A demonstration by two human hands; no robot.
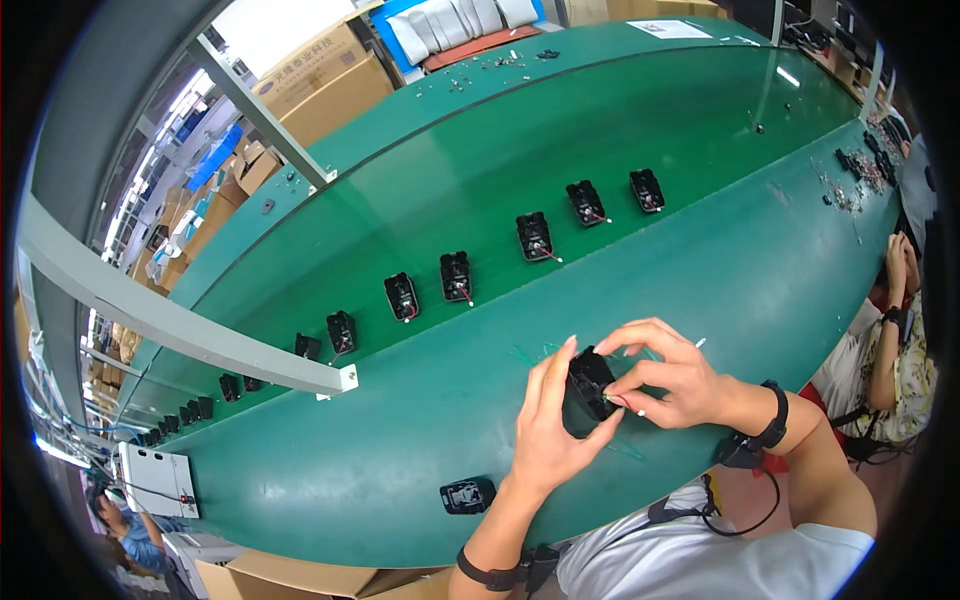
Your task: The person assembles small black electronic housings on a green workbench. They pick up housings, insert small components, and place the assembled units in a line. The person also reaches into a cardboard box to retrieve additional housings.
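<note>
My left hand (pixel 547 425) and my right hand (pixel 665 375) hold one small black plastic housing (pixel 589 383) between them, just above the near green bench (pixel 740 270). The left hand cups it from below and behind. The right hand's fingertips pinch its top and its side, where a thin red wire shows. Another black housing (pixel 467 495) lies flat on the bench near its front edge, left of my left forearm.
A row of several black housings with red wires (pixel 456 276) rides the green conveyor belt (pixel 600 130) beyond the bench. A grey metal frame bar (pixel 180 325) crosses at the left. Small parts (pixel 860 175) lie at the far right, near another person's hands (pixel 897 265). Cardboard boxes (pixel 320 75) stand behind.
</note>
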